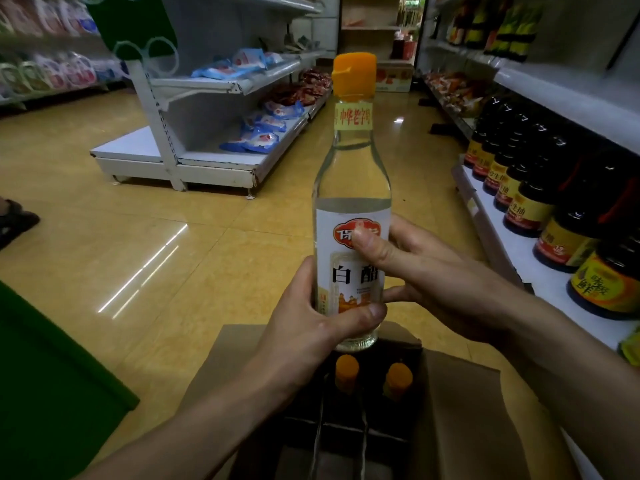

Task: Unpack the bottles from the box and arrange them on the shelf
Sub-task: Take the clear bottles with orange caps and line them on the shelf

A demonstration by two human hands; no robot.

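Bottle (351,188), clear with an orange cap, stands upright in mid-air just above the open box (460,410). Both hands are clamped on its lower half, the left hand (304,327) wrapping the base and the right hand (426,271) pinching the label. The shelf (512,258) with its dark bottles (530,202) lies to the right, nearer the right hand, so the carry probably goes sideways that way with the long axis vertical.
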